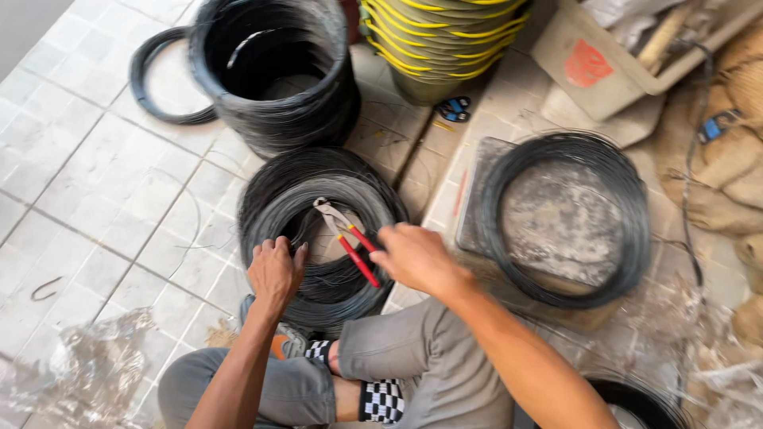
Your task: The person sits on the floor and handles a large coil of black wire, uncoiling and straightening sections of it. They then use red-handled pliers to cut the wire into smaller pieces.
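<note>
A flat coil of dark steel wire (280,199) lies on the tiled floor in front of my knees. My left hand (275,268) grips the wire at the coil's near inner edge. My right hand (415,256) holds red-handled pliers (350,241), whose metal jaws point up and left into the coil's centre, close to the wire strands. My grey-trousered legs and checkered socks are below the hands.
A tall stack of wire coils (278,71) stands behind. A thin coil (564,218) rests on a grey slab (556,210) at right. Yellow-rimmed stacked buckets (441,40), a cardboard box (604,63), sacks (735,151) and crumpled plastic film (87,365) surround me.
</note>
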